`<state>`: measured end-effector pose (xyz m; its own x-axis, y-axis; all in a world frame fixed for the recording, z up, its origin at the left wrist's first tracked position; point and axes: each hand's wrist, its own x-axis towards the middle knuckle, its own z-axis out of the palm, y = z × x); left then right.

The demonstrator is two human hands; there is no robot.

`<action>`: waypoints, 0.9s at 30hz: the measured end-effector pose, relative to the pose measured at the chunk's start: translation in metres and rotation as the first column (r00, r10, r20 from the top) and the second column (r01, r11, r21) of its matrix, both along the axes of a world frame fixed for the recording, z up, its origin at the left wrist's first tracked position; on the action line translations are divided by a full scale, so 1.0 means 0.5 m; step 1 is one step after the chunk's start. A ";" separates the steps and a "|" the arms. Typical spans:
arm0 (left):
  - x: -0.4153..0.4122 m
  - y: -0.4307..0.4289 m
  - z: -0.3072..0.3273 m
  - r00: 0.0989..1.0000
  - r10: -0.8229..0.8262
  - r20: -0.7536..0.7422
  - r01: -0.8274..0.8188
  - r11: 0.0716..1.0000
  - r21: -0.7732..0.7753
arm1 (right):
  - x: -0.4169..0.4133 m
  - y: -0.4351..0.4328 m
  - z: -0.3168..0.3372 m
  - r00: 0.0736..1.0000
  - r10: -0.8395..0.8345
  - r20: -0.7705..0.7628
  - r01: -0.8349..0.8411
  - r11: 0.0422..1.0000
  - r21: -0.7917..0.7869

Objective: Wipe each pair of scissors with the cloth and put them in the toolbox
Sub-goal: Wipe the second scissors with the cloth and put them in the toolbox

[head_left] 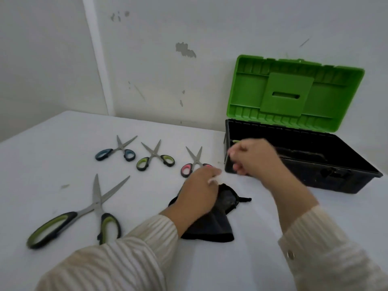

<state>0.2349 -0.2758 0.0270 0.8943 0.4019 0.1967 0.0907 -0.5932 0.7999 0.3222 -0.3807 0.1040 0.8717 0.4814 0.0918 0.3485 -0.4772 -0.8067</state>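
Open toolbox (pixel 294 164) sits at the right rear of the white table (pixel 52 154), green lid (pixel 294 91) tipped back toward the wall, black tub apparently bare apart from a moulded tray shape; interior too dark to confirm. Right hand (pixel 254 158) is at the tub's near-left corner, fingers curled, motion-blurred. A sliver of green shows just above the knuckles at the rim, possibly a scissor handle being lowered in, so I read the hand as closed on something small, but cannot tell for certain what it holds. Left hand (pixel 199 192) rests on the black cloth (pixel 212 221), fingers gathered into its upper edge, pinning or bunching it; cloth lies flat on the table between the two arms. Four pairs remain out, all blades open: large green-handled scissors (pixel 84 215) at near left, teal-handled scissors (pixel 117 152), small green-handled scissors (pixel 155 159) and pink-handled scissors (pixel 194 164) in a row behind, the pink pair just beside the left hand's fingertips and partly hidden by it. Judgement: one pair going in, four still to wipe. Risks from here: every remaining pair lies with blades splayed, so a grab at the blade end instead of the handle loops could nick a finger through the thin cloth; the left sleeve (pixel 126 248) is touching or overlying the large pair's handle and could drag it toward the table edge; a drop into the tub from rim height could bounce the pair out over the low wall.
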 end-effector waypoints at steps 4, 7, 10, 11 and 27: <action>-0.070 0.109 0.046 0.985 0.168 0.038 -0.166 0.985 -0.044 | -0.123 0.020 -0.058 0.985 0.171 -0.009 -0.169 0.962 -0.217; -0.151 0.226 0.048 0.949 0.239 -0.206 -0.209 0.965 0.159 | -0.193 0.045 -0.095 0.958 0.278 0.077 -0.230 0.896 -0.379; -0.246 0.298 0.058 0.799 0.377 -0.468 -0.181 0.893 0.411 | -0.223 0.069 -0.128 0.945 0.290 0.150 -0.181 0.847 -0.500; -0.274 0.309 0.065 0.743 0.399 -0.537 -0.136 0.876 0.462 | -0.231 0.074 -0.134 0.935 0.295 0.196 -0.148 0.829 -0.539; -0.300 0.311 0.108 0.918 -0.057 -0.392 -0.138 0.881 -0.452 | -0.232 0.058 -0.072 0.984 0.089 0.151 -0.093 0.995 0.020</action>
